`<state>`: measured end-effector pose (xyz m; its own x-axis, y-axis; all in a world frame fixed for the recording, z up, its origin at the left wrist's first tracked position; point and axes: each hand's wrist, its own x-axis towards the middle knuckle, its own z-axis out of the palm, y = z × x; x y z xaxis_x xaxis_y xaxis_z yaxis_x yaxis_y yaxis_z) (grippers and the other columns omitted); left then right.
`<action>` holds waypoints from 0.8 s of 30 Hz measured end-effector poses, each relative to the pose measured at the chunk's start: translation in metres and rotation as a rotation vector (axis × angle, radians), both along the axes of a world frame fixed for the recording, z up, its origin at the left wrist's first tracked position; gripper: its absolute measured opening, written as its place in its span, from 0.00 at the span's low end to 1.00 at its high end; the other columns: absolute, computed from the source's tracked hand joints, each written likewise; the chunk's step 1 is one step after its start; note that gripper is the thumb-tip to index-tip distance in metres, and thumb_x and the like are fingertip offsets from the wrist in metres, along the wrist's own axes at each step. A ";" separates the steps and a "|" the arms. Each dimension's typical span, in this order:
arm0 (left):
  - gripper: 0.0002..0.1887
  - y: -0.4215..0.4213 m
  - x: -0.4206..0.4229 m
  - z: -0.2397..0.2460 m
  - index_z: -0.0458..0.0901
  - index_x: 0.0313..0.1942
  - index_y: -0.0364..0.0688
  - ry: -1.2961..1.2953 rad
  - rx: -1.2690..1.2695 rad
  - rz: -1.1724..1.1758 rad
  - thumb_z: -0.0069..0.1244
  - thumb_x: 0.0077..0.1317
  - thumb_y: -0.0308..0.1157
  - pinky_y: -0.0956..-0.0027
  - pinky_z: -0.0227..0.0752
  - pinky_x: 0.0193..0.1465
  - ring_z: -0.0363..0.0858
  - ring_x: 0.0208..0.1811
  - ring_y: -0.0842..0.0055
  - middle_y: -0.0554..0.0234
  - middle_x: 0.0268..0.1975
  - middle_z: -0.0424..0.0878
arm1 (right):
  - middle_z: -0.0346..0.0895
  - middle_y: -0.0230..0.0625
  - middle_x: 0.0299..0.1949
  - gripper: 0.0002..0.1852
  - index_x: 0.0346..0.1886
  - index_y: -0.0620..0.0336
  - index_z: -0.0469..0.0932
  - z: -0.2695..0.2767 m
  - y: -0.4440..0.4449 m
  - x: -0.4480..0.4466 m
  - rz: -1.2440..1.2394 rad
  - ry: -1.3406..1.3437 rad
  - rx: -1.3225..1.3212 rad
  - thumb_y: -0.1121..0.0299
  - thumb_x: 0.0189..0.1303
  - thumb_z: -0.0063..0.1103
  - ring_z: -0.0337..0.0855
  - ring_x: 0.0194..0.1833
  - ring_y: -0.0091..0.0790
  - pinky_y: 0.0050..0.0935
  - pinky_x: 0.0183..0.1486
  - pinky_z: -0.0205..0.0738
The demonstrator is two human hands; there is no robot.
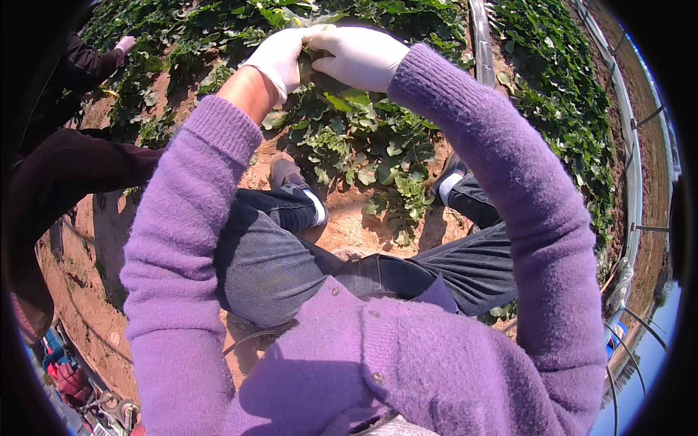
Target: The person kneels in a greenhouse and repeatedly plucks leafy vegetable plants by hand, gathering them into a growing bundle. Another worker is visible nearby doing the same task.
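White gloves cover both of my hands, which meet at the top middle, in front of leafy green vine plants (376, 125). My left hand (283, 57) comes in from the left, its fingers bent towards the other hand. Opposite it, my right hand (357, 57) has its thumb apart from the curled fingers. The fingertips of both hands come together by a small pale yellow-green plant part (326, 27); which hand grips it, I cannot tell. Lobed leaves hang below and behind the hands.
At the left, a person in dark clothes (82, 65) reaches a gloved hand into the vines. A grey plastic strip (482, 46) runs between plant rows. My shoes (283, 169) rest on reddish soil beside the vines. A whitish rail (627, 141) with metal hoops curves along the right.
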<state>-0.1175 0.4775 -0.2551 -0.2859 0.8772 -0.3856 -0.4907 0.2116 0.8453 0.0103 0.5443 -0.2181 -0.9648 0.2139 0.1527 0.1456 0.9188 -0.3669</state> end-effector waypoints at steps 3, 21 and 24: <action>0.12 -0.002 -0.011 -0.005 0.76 0.45 0.40 -0.010 -0.111 0.040 0.42 0.66 0.36 0.66 0.77 0.39 0.80 0.39 0.73 0.62 0.40 0.80 | 0.78 0.37 0.30 0.17 0.52 0.57 0.72 -0.011 0.001 0.023 -0.100 -0.022 -0.409 0.69 0.59 0.51 0.78 0.24 0.24 0.23 0.31 0.74; 0.11 -0.046 -0.031 0.023 0.76 0.42 0.38 0.043 -0.151 0.560 0.49 0.64 0.34 0.77 0.72 0.40 0.76 0.33 0.81 0.66 0.32 0.78 | 0.76 0.50 0.39 0.12 0.40 0.62 0.77 -0.323 -0.002 0.047 -0.508 -0.775 -0.252 0.73 0.56 0.45 0.79 0.42 0.44 0.35 0.45 0.74; 0.11 -0.031 -0.043 0.013 0.76 0.42 0.38 0.017 -0.212 0.560 0.48 0.64 0.35 0.77 0.71 0.39 0.76 0.33 0.81 0.66 0.32 0.78 | 0.78 0.47 0.37 0.11 0.35 0.59 0.80 -0.335 0.001 0.047 -0.416 -0.830 -0.301 0.74 0.55 0.45 0.80 0.42 0.43 0.36 0.45 0.73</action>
<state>-0.1608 0.4465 -0.2417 -0.6903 0.4956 -0.5271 -0.5629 0.0897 0.8216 0.0573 0.5451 -0.5533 -0.5798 0.4804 -0.6580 0.7550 0.6203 -0.2124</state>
